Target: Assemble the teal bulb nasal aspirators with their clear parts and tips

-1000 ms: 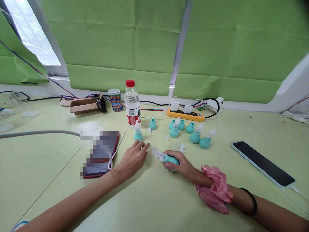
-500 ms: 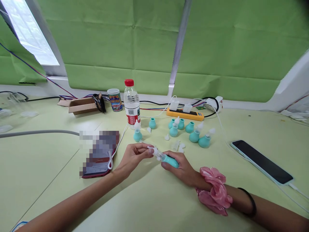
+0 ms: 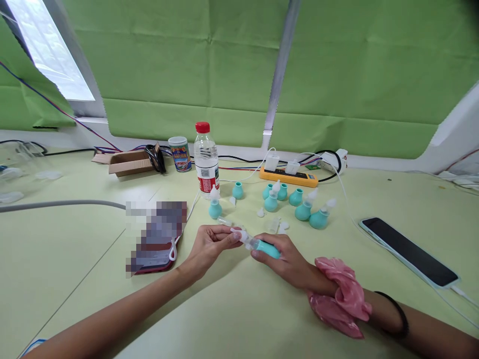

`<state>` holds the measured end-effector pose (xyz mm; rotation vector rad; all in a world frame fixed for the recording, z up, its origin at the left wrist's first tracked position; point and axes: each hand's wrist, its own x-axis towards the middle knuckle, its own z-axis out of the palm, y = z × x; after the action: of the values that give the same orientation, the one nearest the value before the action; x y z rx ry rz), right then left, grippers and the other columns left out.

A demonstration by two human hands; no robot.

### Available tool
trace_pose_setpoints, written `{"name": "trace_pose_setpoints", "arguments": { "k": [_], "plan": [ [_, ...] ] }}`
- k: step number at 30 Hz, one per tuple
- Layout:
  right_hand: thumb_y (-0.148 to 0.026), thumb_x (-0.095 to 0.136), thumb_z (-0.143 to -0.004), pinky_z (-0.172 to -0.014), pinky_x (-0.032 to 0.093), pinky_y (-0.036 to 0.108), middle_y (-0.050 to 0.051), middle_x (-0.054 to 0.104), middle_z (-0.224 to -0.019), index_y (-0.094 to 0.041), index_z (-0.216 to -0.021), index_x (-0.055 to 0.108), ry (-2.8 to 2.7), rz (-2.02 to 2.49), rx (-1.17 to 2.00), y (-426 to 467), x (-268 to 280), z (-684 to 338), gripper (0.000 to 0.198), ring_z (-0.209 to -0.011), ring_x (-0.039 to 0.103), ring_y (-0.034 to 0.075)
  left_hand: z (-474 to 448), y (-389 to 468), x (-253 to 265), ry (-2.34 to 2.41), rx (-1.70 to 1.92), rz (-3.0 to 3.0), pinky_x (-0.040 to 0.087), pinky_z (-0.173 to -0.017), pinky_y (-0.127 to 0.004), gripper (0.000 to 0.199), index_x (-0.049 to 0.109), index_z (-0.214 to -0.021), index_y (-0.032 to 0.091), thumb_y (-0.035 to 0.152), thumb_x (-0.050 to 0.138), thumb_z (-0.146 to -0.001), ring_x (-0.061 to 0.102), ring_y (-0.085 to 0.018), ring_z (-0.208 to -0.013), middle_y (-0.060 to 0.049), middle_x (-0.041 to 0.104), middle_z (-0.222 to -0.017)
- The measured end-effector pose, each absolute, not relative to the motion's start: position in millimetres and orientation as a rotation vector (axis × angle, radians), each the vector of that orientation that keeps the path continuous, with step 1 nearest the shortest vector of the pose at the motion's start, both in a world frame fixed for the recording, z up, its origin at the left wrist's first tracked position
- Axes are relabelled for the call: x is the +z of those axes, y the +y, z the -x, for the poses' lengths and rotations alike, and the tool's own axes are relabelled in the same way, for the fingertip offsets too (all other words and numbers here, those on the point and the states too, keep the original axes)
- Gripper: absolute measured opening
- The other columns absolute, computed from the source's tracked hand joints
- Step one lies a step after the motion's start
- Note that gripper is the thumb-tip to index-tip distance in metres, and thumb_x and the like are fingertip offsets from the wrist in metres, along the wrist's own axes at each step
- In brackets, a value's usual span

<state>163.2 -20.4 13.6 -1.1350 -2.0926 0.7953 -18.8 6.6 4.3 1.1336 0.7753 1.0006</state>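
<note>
My right hand (image 3: 280,257) is closed round a teal squeeze bulb (image 3: 268,249), which lies on its side in the grip. A clear tube joins the bulb's neck to a white nozzle tip (image 3: 243,236). My left hand (image 3: 215,247) pinches that tip between thumb and fingers. Just beyond the hands stands an upright teal bulb with a white tip (image 3: 214,208), and a clear tube (image 3: 224,221) lies in front of it. Several more teal bulbs (image 3: 319,218) stand to the right, some topped with tips and some bare. Small white pieces (image 3: 283,227) lie between.
A bottle with a red cap (image 3: 206,164) stands behind the bulbs, beside a can (image 3: 180,154) and a cardboard box (image 3: 132,163). An orange power strip (image 3: 288,176) lies at the back. Phones lie left (image 3: 160,239) and right (image 3: 408,252), with cables attached.
The view has shifted slightly, so things sit a little to the right. The white tip appears nearer the bulb, both hands keeping their hold. More of the loose clear tube shows.
</note>
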Motion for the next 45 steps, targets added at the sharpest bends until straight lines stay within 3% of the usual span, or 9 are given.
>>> {"name": "trace_pose_setpoints", "arguments": {
  "k": [10, 17, 20, 23, 32, 36, 40, 43, 45],
  "plan": [
    [-0.041, 0.048, -0.078, -0.054, 0.035, 0.019, -0.001, 0.050, -0.064, -0.015, -0.073, 0.053, -2.044, 1.083, 1.079, -7.2, 14.6, -166.0, 0.027, -0.059, 0.045, 0.010, 17.6, 3.6, 8.7, 0.872, 1.000, -1.317, 0.050, -0.080, -0.034, 0.025, 0.069, -0.082, 0.010, 0.031, 0.060, -0.071, 0.060, -0.021, -0.085, -0.006, 0.068, -0.086],
    [-0.035, 0.054, -0.075, -0.071, 0.039, 0.025, 0.003, 0.056, -0.083, -0.016, -0.082, 0.058, -2.042, 1.049, 0.628, 24.5, 41.9, -166.1, 0.020, -0.078, 0.051, 0.014, 31.4, 13.0, 4.5, 0.936, 1.190, -2.394, 0.049, -0.074, -0.037, 0.028, 0.060, -0.101, 0.013, 0.024, 0.045, -0.081, 0.058, -0.022, -0.084, -0.012, 0.064, -0.097],
    [-0.036, 0.056, -0.072, -0.068, 0.040, 0.025, 0.004, 0.058, -0.084, -0.016, -0.085, 0.058, -2.006, 1.118, 0.476, 44.2, 50.2, -164.6, 0.024, -0.077, 0.052, 0.015, 32.6, 18.6, -1.4, 1.074, 0.972, -2.931, 0.047, -0.075, -0.043, 0.028, 0.056, -0.104, 0.014, 0.021, 0.045, -0.079, 0.051, -0.028, -0.097, -0.015, 0.053, -0.115],
    [-0.032, 0.056, -0.072, -0.073, 0.039, 0.026, 0.004, 0.059, -0.087, -0.016, -0.086, 0.057, -2.026, 1.156, 0.282, 63.1, 52.8, -159.8, 0.021, -0.080, 0.054, 0.016, 28.6, 16.8, -5.6, 1.249, 0.688, -3.049, 0.040, -0.085, -0.049, 0.037, 0.046, -0.115, 0.011, 0.024, 0.044, -0.080, 0.039, -0.033, -0.113, -0.018, 0.039, -0.127],
    [-0.026, 0.049, -0.076, -0.063, 0.039, 0.026, 0.006, 0.060, -0.077, -0.014, -0.093, 0.050, -2.195, 1.429, 0.229, 102.6, 21.4, -154.1, 0.021, -0.073, 0.056, 0.019, 30.7, 16.7, -16.8, 0.950, 0.518, -3.058, 0.036, -0.095, -0.042, 0.041, 0.036, -0.121, 0.006, 0.007, 0.037, -0.079, 0.023, -0.028, -0.125, -0.020, 0.034, -0.130],
    [-0.031, 0.050, -0.075, -0.068, 0.039, 0.029, 0.012, 0.060, -0.086, -0.009, -0.112, 0.042, -2.174, 1.520, 0.232, 103.7, 15.5, -158.7, 0.043, -0.082, 0.056, 0.024, 33.8, 25.8, -24.8, 0.918, 0.700, -2.939, 0.041, -0.093, -0.040, 0.038, 0.040, -0.118, 0.011, 0.005, 0.034, -0.081, 0.029, -0.022, -0.123, -0.016, 0.042, -0.126],
    [-0.034, 0.049, -0.076, -0.073, 0.040, 0.033, 0.015, 0.059, -0.096, -0.007, -0.130, 0.019, -2.159, 1.539, 0.258, 88.5, 20.7, -162.9, 0.067, -0.091, 0.055, 0.026, 35.9, 31.7, -30.0, 0.923, 0.834, -2.907, 0.045, -0.089, -0.037, 0.033, 0.046, -0.113, 0.012, 0.006, 0.033, -0.083, 0.043, -0.020, -0.114, -0.013, 0.054, -0.116],
    [-0.032, 0.045, -0.079, -0.078, 0.041, 0.036, 0.017, 0.055, -0.107, -0.008, -0.134, 0.007, -2.217, 1.466, 0.250, 64.3, 28.3, -169.1, 0.071, -0.100, 0.052, 0.027, 36.2, 31.0, -28.6, 0.879, 0.854, -2.995, 0.048, -0.084, -0.037, 0.030, 0.048, -0.109, 0.010, 0.007, 0.036, -0.083, 0.049, -0.022, -0.108, -0.013, 0.058, -0.109],
    [-0.032, 0.044, -0.080, -0.083, 0.040, 0.038, 0.016, 0.049, -0.117, -0.011, -0.133, 0.012, -2.304, 1.400, 0.187, 45.3, 31.3, -177.1, 0.066, -0.105, 0.049, 0.027, 35.1, 29.4, -26.2, 0.865, 0.882, -3.011, 0.050, -0.078, -0.036, 0.027, 0.050, -0.107, 0.010, 0.007, 0.037, -0.082, 0.053, -0.022, -0.102, -0.012, 0.061, -0.104]
  ]
}}
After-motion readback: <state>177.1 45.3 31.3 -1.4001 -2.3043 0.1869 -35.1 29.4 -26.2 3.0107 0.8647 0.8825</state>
